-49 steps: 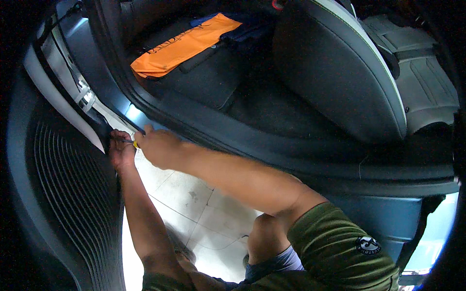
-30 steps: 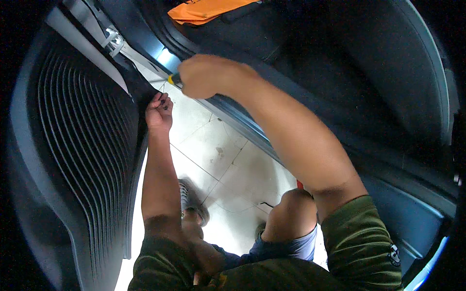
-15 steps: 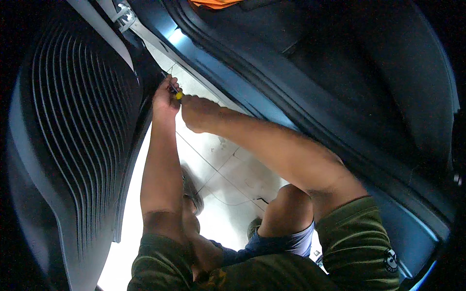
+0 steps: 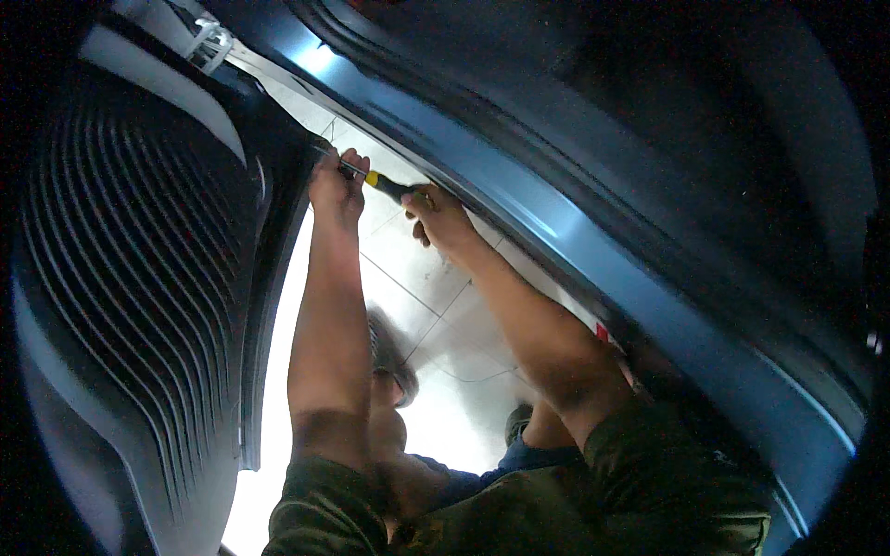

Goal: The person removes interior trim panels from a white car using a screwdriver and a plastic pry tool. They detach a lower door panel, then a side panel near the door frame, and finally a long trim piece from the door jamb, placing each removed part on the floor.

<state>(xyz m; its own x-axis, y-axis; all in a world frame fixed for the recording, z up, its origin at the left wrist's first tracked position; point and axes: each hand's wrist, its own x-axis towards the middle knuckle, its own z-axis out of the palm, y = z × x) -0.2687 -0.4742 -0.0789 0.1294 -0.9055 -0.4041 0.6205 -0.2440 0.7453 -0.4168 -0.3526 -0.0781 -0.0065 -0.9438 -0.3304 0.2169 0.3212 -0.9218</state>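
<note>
A screwdriver [image 4: 387, 186] with a black and yellow handle lies across the gap between a car door [image 4: 139, 269] and the car body. My right hand [image 4: 440, 218] is closed around the rear end of its handle. Toward the door's edge, my left hand [image 4: 337, 193] has its fingers curled about the metal shaft. The tip points at the door edge by my left fingers, which hide it, so what it touches cannot be made out.
On the left, the door's inner panel is dark and ribbed. A blue sill [image 4: 519, 199] runs diagonally along the car body on the right. A pale door hinge part [image 4: 211, 44] sits at the upper left. Light floor tiles [image 4: 436, 287] show below, with my shoes and legs.
My right hand has drawn back to the right and now grips the handle's rear end, so more of the screwdriver shows. My left hand stays by the door edge. The view has shifted slightly.
</note>
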